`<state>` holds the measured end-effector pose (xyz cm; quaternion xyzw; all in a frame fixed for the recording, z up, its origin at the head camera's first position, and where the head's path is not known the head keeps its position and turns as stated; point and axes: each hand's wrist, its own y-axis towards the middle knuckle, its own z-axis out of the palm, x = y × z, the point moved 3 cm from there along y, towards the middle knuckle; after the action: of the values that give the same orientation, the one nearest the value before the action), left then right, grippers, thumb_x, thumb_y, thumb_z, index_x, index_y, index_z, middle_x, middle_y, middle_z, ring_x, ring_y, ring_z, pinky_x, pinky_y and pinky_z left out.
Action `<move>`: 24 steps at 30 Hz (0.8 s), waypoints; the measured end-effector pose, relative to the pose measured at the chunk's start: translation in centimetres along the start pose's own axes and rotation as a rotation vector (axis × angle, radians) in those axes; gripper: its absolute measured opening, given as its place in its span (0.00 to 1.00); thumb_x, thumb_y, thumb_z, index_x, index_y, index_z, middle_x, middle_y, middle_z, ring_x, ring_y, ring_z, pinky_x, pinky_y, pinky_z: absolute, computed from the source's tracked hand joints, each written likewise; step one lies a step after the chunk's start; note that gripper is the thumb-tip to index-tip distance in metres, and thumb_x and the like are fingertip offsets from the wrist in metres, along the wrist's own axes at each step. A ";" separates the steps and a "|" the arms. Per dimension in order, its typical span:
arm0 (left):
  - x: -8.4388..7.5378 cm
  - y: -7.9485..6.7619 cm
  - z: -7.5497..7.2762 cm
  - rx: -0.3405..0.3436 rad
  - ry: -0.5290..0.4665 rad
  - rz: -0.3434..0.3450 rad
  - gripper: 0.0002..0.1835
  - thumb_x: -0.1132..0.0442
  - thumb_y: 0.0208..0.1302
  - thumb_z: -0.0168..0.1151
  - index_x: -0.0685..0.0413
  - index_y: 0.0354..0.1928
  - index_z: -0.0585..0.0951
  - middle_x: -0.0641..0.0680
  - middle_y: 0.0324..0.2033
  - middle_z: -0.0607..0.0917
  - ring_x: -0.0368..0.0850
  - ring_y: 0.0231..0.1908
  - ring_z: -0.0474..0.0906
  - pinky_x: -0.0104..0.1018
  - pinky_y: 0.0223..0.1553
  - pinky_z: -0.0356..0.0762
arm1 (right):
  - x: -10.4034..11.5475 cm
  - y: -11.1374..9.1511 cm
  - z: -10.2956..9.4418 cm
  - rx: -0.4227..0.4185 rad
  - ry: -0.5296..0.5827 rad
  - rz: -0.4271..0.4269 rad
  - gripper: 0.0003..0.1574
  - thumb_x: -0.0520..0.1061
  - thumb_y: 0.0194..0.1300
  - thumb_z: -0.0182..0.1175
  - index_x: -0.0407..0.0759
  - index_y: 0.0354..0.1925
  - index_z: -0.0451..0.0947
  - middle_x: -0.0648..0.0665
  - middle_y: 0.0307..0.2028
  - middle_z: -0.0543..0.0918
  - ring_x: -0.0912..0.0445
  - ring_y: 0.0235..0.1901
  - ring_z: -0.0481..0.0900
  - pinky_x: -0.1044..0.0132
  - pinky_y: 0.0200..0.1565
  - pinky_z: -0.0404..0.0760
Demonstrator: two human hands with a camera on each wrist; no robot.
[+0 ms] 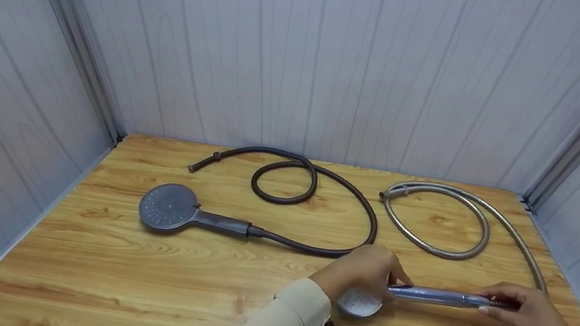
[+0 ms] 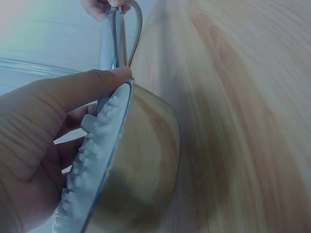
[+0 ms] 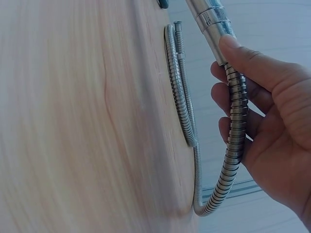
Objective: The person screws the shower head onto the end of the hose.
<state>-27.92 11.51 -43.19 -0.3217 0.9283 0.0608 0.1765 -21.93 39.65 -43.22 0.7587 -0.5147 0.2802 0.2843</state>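
At the right front of the wooden table, a chrome shower head (image 1: 430,295) is held level between both hands. My left hand (image 1: 368,272) grips it at the neck; in the left wrist view the thumb lies on the rim of the chrome head (image 2: 146,160), beside the white nozzles. My right hand (image 1: 523,314) holds the handle's far end, where the silver metal hose (image 1: 451,255) joins it. Up close, the right thumb presses the smooth chrome connector (image 3: 218,43) while the fingers curl behind the ribbed hose. The hose's other end lies looped on the table.
A dark grey shower head (image 1: 168,207) lies face up at the left. Its dark hose (image 1: 311,249) runs right, passes behind my left hand, and loops near the back wall (image 1: 294,60). Panelled walls also close off both sides of the wooden table (image 1: 133,289).
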 end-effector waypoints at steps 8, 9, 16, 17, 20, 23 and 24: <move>0.2 0.8 0.3 0.015 0.043 0.013 0.21 0.52 0.52 0.76 0.31 0.51 0.85 0.36 0.29 0.84 0.25 0.28 0.74 0.20 0.29 0.70 | -0.7 0.3 -0.1 -0.005 -0.020 0.014 0.15 0.39 0.58 0.70 0.34 0.44 0.84 0.51 0.36 0.85 0.63 0.32 0.79 0.69 0.32 0.79; 0.2 0.9 0.3 0.016 0.048 0.015 0.21 0.52 0.53 0.76 0.31 0.51 0.85 0.36 0.30 0.85 0.25 0.28 0.74 0.20 0.29 0.70 | -0.8 0.4 -0.1 -0.004 -0.015 0.018 0.15 0.39 0.58 0.69 0.34 0.44 0.84 0.51 0.36 0.85 0.63 0.32 0.79 0.69 0.31 0.79; 0.3 1.3 0.4 0.031 0.049 0.004 0.21 0.52 0.53 0.75 0.32 0.52 0.85 0.36 0.30 0.84 0.25 0.28 0.73 0.20 0.29 0.70 | -1.2 0.6 -0.4 0.017 -0.021 0.085 0.19 0.43 0.58 0.70 0.34 0.46 0.83 0.50 0.39 0.85 0.63 0.32 0.79 0.67 0.32 0.79; 0.3 1.3 0.4 0.032 0.050 0.000 0.21 0.52 0.53 0.75 0.31 0.51 0.85 0.36 0.30 0.84 0.25 0.28 0.73 0.20 0.29 0.70 | -1.2 0.6 -0.5 0.020 -0.025 0.092 0.19 0.44 0.58 0.70 0.34 0.46 0.83 0.49 0.39 0.85 0.63 0.33 0.79 0.67 0.32 0.79; 0.1 1.5 0.4 0.024 0.063 -0.005 0.21 0.51 0.53 0.75 0.30 0.51 0.85 0.35 0.30 0.84 0.25 0.28 0.73 0.20 0.30 0.69 | -1.3 0.7 -0.7 0.028 -0.030 0.121 0.20 0.45 0.58 0.70 0.34 0.47 0.83 0.46 0.40 0.85 0.62 0.34 0.79 0.67 0.33 0.80; 0.0 1.8 0.4 0.016 0.063 -0.013 0.21 0.51 0.53 0.75 0.29 0.51 0.85 0.35 0.30 0.84 0.25 0.28 0.73 0.20 0.30 0.69 | -1.3 1.0 -1.2 0.050 -0.026 0.153 0.22 0.46 0.59 0.70 0.34 0.48 0.83 0.43 0.42 0.85 0.62 0.35 0.79 0.67 0.34 0.79; 0.0 1.9 0.4 0.014 0.060 -0.013 0.21 0.51 0.53 0.75 0.30 0.51 0.85 0.35 0.30 0.84 0.25 0.28 0.73 0.20 0.29 0.69 | -1.4 1.1 -1.3 0.059 -0.023 0.161 0.22 0.46 0.60 0.69 0.34 0.49 0.83 0.42 0.42 0.85 0.62 0.35 0.79 0.66 0.34 0.79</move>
<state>-28.99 13.09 -43.57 -0.3281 0.9314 0.0437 0.1513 -23.53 41.11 -43.17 0.7261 -0.5688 0.3086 0.2326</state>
